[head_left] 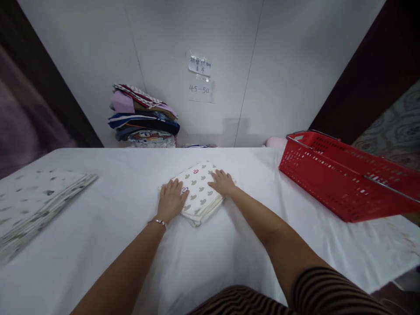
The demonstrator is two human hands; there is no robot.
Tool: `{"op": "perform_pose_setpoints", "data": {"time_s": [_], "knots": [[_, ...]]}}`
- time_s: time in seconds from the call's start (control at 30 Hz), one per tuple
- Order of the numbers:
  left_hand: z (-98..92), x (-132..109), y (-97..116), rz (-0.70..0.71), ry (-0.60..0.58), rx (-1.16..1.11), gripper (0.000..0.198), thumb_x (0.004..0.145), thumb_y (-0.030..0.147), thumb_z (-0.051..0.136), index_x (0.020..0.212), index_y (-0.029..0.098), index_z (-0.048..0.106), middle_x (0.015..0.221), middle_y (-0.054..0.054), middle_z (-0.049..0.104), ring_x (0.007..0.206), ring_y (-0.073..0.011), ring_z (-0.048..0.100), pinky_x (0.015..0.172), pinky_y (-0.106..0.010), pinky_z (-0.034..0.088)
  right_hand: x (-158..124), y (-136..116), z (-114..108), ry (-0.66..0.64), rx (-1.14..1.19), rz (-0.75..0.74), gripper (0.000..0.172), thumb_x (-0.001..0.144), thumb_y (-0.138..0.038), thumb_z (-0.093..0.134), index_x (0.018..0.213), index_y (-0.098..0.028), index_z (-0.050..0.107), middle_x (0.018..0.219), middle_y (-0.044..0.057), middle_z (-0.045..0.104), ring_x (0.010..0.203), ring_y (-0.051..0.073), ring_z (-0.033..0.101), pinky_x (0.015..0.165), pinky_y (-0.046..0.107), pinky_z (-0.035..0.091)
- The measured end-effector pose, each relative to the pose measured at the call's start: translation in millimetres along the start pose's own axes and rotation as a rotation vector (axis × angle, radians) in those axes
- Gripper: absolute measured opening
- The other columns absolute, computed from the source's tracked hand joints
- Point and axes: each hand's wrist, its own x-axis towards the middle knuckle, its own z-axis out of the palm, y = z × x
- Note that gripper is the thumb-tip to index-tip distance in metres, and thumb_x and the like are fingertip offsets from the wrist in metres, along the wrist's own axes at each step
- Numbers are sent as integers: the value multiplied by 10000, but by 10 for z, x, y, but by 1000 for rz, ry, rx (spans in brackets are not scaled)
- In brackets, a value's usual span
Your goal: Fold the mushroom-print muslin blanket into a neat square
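A folded cream cloth (199, 186) with grey and red printed motifs lies in layers on the white-covered table (131, 183). My left hand (172, 199) rests on its left corner, fingers stretched out and lying flat. On the opposite corner, my right hand (223, 183) presses down with its fingers spread. Neither hand grips the cloth; both just touch its top. A silver bracelet (159, 222) circles my left wrist. The cloth's near edge shows several layers.
A red plastic basket (315, 179) with metal handles stands on the right. To the left lies a stack of spotted white cloth (39, 197). Folded clothes (144, 118) are piled against the back wall, near taped paper notes (201, 89).
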Motion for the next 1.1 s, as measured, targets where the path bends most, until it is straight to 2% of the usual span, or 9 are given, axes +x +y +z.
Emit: {"op": "perform_pose_setpoints", "data": {"time_s": [0.17, 0.23, 0.3, 0.4, 0.43, 0.5, 0.6, 0.77, 1.1], "knots": [[-85, 38, 30, -24, -68, -6, 544, 921, 409, 331, 1358, 116, 468, 1487, -135, 373, 1400, -309, 254, 1146, -496, 163, 23, 159, 154, -10, 19, 36, 535, 927, -488, 453, 1388, -216, 440, 1530, 111, 285, 1413, 326, 200, 1096, 558, 177], [-170, 75, 80, -68, -152, -38, 568, 915, 436, 348, 1377, 120, 444, 1502, -137, 344, 1406, -316, 243, 1137, -521, 173, 71, 200, 108, -18, 129, 51, 493, 892, -471, 522, 1324, -234, 523, 1494, 88, 365, 1395, 319, 258, 1105, 530, 211], [-258, 82, 167, -88, -223, -91, 609, 911, 492, 350, 1403, 139, 410, 1519, -135, 309, 1412, -319, 231, 1125, -552, 182, 112, 305, 14, 40, 328, 96, 412, 863, -435, 560, 1221, -239, 617, 1422, 64, 472, 1346, 292, 365, 1105, 461, 278], [-317, -25, 338, 55, -192, -165, 625, 922, 560, 303, 1425, 198, 384, 1543, -99, 262, 1428, -295, 198, 1138, -543, 153, 63, 581, -115, 258, 620, 210, 323, 828, -331, 563, 1104, -215, 687, 1291, 59, 596, 1224, 244, 516, 1062, 383, 371], [-308, -89, 390, 128, -177, -184, 626, 923, 573, 294, 1426, 211, 386, 1543, -90, 264, 1429, -287, 199, 1143, -531, 153, 9, 685, -131, 288, 652, 231, 325, 816, -293, 552, 1096, -206, 690, 1241, 63, 629, 1173, 233, 555, 1039, 379, 398], [-254, -230, 463, 237, -186, -200, 623, 922, 591, 289, 1416, 229, 406, 1533, -80, 293, 1421, -280, 228, 1141, -521, 176, -138, 873, -104, 298, 684, 255, 340, 770, -236, 555, 1073, -178, 699, 1150, 73, 676, 1072, 223, 613, 991, 375, 441], [-144, -387, 485, 305, -180, -185, 602, 920, 593, 303, 1383, 238, 454, 1516, -63, 333, 1407, -280, 266, 1140, -526, 186, -352, 1052, 38, 268, 758, 230, 383, 702, -199, 576, 1065, -203, 699, 1077, 32, 700, 1013, 205, 632, 949, 359, 474], [-63, -415, 435, 333, -129, -147, 590, 925, 582, 308, 1371, 230, 466, 1500, -64, 365, 1391, -284, 298, 1126, -534, 214, -427, 1103, 224, 283, 765, 229, 448, 669, -226, 632, 1114, -218, 683, 1096, 25, 686, 1019, 204, 618, 960, 356, 463], [-50, -412, 433, 354, -102, -83, 571, 932, 560, 304, 1367, 227, 466, 1496, -71, 372, 1384, -283, 309, 1110, -533, 238, -378, 1088, 211, 287, 889, 223, 363, 690, -226, 621, 1041, -208, 711, 1001, 19, 709, 943, 194, 634, 930, 355, 467]]}}
